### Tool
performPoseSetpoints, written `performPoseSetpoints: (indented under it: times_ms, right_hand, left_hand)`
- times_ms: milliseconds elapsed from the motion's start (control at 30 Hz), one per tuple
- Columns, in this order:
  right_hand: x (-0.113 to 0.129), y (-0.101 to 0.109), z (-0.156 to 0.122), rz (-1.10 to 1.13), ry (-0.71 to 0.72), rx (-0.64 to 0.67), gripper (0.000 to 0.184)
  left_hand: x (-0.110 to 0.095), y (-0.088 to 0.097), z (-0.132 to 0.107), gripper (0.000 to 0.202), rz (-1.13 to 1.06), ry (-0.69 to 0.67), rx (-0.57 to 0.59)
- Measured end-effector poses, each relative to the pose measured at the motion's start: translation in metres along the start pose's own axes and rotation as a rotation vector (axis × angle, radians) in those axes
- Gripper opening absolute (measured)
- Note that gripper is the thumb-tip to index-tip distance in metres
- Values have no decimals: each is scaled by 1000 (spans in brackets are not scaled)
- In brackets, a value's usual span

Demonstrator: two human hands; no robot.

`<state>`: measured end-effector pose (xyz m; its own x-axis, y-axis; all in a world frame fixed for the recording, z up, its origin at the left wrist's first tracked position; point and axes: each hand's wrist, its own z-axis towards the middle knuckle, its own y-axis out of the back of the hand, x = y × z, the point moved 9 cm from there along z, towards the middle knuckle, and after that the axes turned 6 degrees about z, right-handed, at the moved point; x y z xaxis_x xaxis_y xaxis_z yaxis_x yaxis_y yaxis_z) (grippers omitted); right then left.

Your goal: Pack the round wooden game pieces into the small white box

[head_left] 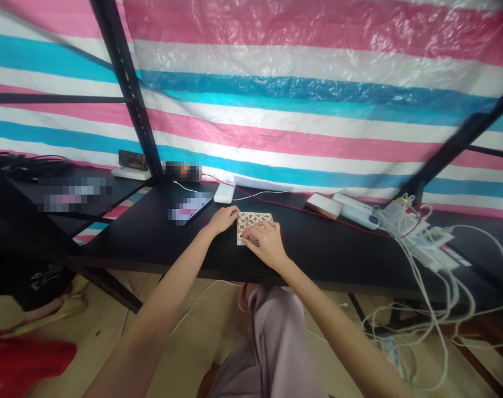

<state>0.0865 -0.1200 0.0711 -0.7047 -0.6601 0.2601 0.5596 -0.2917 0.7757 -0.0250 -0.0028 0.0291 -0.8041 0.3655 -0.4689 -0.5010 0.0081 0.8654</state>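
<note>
A small square white box (240,242) holds rows of round, pale Chinese chess pieces (251,218) with dark characters. It lies on the black tabletop in front of me. At its left side is my left hand (224,220), palm down, with its fingers close together and the tips at the far left corner of the box. My right hand (269,241) reaches over the near right part of the box. Its fingers are bent and the thumb stands apart, with the tips on the pieces. Several pieces are hidden under this hand.
On the black table (318,254), a phone (192,207) lies left of the box, with a white device (224,192) behind it. To the right are a flat box (324,205), a white power bank (355,210) and tangled white cables (425,276). A striped sheet (297,127) hangs behind.
</note>
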Motion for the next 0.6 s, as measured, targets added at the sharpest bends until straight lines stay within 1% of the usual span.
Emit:
performPoseSetpoints:
  times_ms: [100,167,233,300,367,467,533,600]
  right_hand:
    - [4,5,-1,-23,-1,-20,16]
    - [3,11,-2,-42,-29,-55,18]
    - [-5,17,-3,-61,-79,-105,21]
    - [-24,24,-4,-90,-151,-168,23]
    - [-55,35,-6,-146,-242,-237,24]
    - [-119,57,-14,-287,-410,-317,27]
    - [-164,72,-23,-394,-516,-336,31]
    - [-203,82,-30,-483,-572,-323,36]
  left_hand:
    - [1,-1,1,32,-1,9,6]
    - [2,-1,1,33,-5,12,7]
    - [3,-1,2,32,-10,12,6]
    - [4,-2,2,32,-18,8,6]
    - [6,0,3,34,-26,12,-14]
    - [10,8,2,40,-9,74,-76]
    - [12,15,0,41,55,147,-123]
    - [9,23,-5,40,149,199,-177]
